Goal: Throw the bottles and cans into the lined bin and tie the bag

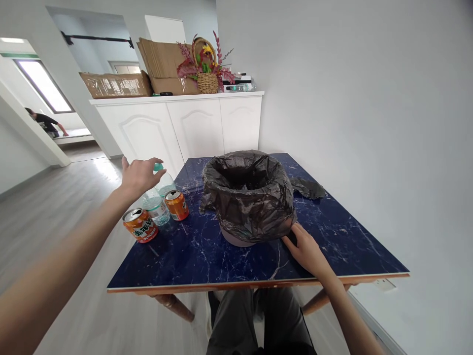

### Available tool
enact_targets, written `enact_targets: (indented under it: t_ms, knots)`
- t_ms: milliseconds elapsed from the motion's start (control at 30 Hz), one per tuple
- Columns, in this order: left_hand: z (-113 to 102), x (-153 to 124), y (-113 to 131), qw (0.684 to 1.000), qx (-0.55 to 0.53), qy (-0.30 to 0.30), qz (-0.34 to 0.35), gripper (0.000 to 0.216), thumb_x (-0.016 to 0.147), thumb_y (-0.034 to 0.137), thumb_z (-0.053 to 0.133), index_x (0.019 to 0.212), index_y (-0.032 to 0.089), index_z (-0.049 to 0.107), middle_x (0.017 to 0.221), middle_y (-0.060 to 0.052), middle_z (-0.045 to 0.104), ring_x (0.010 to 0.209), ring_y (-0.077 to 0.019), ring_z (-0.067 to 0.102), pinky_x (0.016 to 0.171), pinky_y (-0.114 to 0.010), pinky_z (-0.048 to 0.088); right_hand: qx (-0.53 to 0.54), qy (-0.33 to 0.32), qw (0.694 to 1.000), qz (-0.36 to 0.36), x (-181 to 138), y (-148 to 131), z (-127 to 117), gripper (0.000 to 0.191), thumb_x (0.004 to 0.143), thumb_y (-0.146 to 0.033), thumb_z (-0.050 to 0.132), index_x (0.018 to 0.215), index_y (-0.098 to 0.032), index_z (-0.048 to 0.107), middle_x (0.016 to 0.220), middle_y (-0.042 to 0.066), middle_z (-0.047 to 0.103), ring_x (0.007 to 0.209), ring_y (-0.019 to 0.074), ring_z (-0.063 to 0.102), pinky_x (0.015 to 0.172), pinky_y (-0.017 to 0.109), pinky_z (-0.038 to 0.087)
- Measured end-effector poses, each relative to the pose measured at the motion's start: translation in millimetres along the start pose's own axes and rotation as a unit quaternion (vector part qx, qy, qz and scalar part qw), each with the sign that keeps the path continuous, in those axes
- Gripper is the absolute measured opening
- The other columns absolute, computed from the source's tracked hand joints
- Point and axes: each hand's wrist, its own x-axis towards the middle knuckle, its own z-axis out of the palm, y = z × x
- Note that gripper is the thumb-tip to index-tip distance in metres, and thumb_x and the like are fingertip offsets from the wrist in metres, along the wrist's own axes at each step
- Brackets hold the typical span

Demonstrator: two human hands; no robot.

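My left hand (140, 175) hovers over the tops of two clear plastic bottles (157, 207) at the table's left side, fingers curled loosely near a green cap (158, 167), gripping nothing that I can see. Two orange drink cans (140, 225) stand beside the bottles, one in front and one (177, 204) to the right. My right hand (305, 248) rests on the table against the base of a small bin (240, 237) lined with a black rubbish bag (251, 197), fingers flat against the bag.
The bin and drinks stand on a dark blue marbled table (332, 236) next to a white wall. Behind it is a white cabinet (177, 125) carrying cardboard boxes and a flower basket (207, 69). Another person (46, 122) bends over far left.
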Motion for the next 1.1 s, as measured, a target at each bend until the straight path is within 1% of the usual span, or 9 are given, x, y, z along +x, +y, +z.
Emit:
enact_targets:
  t_ms: [133, 267, 400, 500, 600, 733, 867, 967, 1100]
  knots:
    - [-8.1, -4.5, 12.6, 0.999, -0.027, 0.002, 0.019, 0.048, 0.098, 0.05, 0.061, 0.134, 0.021, 0.074, 0.098, -0.011, 0.083, 0.11, -0.0393, 0.075, 0.108, -0.058, 0.049, 0.004, -0.003, 1.0, 0.001, 0.7, -1.0, -0.2, 0.037, 0.109, -0.05, 0.049, 0.13, -0.026, 0.068, 0.133, 0.016, 0.074, 0.13, 0.0362, 0.068, 0.108, 0.054, 0.058]
    - [-41.2, -16.9, 42.3, 0.98, -0.12, 0.149, 0.053, 0.044, 0.106, 0.052, 0.055, 0.138, 0.027, 0.07, 0.135, -0.009, 0.077, 0.127, -0.0352, 0.071, 0.102, -0.05, 0.057, 0.011, 0.002, 1.0, -0.004, 1.7, -2.1, 0.1, 0.035, 0.108, -0.049, 0.05, 0.128, -0.027, 0.069, 0.131, 0.015, 0.074, 0.129, 0.0355, 0.068, 0.108, 0.055, 0.058]
    - [-102.5, -38.8, 81.8, 0.898, -0.231, 0.348, 0.14, 0.039, 0.106, 0.052, 0.065, 0.131, 0.024, 0.072, 0.133, -0.003, 0.078, 0.126, -0.0247, 0.072, 0.115, -0.047, 0.056, 0.016, 0.006, 1.0, 0.0, 1.9, -1.8, 1.9, 0.035, 0.108, -0.049, 0.051, 0.127, -0.027, 0.07, 0.132, 0.015, 0.074, 0.13, 0.0353, 0.068, 0.108, 0.054, 0.058]
    - [-147.3, -64.7, 109.0, 0.825, -0.349, 0.408, 0.176, 0.043, 0.101, 0.055, 0.073, 0.134, 0.028, 0.071, 0.127, -0.004, 0.077, 0.118, -0.0251, 0.075, 0.106, -0.047, 0.064, 0.023, 0.005, 1.0, 0.004, 1.8, -0.5, 3.4, 0.037, 0.108, -0.05, 0.051, 0.128, -0.026, 0.07, 0.134, 0.015, 0.074, 0.132, 0.0357, 0.068, 0.11, 0.055, 0.057]
    - [-175.5, -92.0, 128.9, 0.822, -0.393, 0.357, 0.205, 0.044, 0.101, 0.059, 0.072, 0.142, 0.044, 0.065, 0.135, 0.003, 0.072, 0.13, -0.0262, 0.072, 0.114, -0.052, 0.059, 0.031, -0.001, 0.999, 0.005, 2.0, 0.7, 4.2, 0.039, 0.107, -0.051, 0.051, 0.131, -0.025, 0.069, 0.137, 0.016, 0.073, 0.135, 0.036, 0.066, 0.113, 0.057, 0.056]
    - [-183.6, -109.2, 143.6, 0.853, -0.383, 0.278, 0.218, 0.039, 0.102, 0.05, 0.073, 0.139, 0.04, 0.069, 0.13, 0.005, 0.074, 0.125, -0.027, 0.074, 0.11, -0.052, 0.061, 0.031, -0.01, 0.999, 0.008, 2.5, 1.0, 4.4, 0.04, 0.108, -0.049, 0.05, 0.136, -0.026, 0.066, 0.145, 0.016, 0.07, 0.139, 0.0357, 0.064, 0.117, 0.059, 0.052]
    - [-166.4, -100.2, 150.2, 0.89, -0.341, 0.201, 0.229, 0.029, 0.099, 0.05, 0.073, 0.125, 0.038, 0.076, 0.121, 0.005, 0.08, 0.106, -0.0243, 0.078, 0.101, -0.046, 0.066, 0.031, -0.014, 0.999, 0.007, 2.8, 0.4, 4.6, 0.041, 0.109, -0.048, 0.05, 0.141, -0.026, 0.063, 0.15, 0.014, 0.067, 0.144, 0.035, 0.061, 0.121, 0.06, 0.049]
    - [-146.3, -88.1, 154.1, 0.912, -0.316, 0.138, 0.224, 0.034, 0.1, 0.056, 0.069, 0.127, 0.037, 0.077, 0.123, 0.002, 0.081, 0.105, -0.0248, 0.079, 0.09, -0.039, 0.067, 0.031, -0.011, 0.999, 0.008, 2.5, -0.3, 4.5, 0.039, 0.109, -0.048, 0.05, 0.139, -0.026, 0.064, 0.151, 0.014, 0.067, 0.145, 0.0348, 0.06, 0.121, 0.06, 0.049]
    - [-121.5, -71.1, 157.9, 0.909, -0.32, 0.07, 0.259, 0.038, 0.102, 0.057, 0.066, 0.129, 0.031, 0.077, 0.127, -0.002, 0.082, 0.107, -0.0254, 0.079, 0.082, -0.032, 0.063, 0.027, -0.022, 0.999, 0.015, 2.1, -1.3, 3.0, 0.042, 0.109, -0.05, 0.05, 0.143, -0.028, 0.062, 0.153, 0.013, 0.066, 0.147, 0.0354, 0.059, 0.119, 0.06, 0.051]
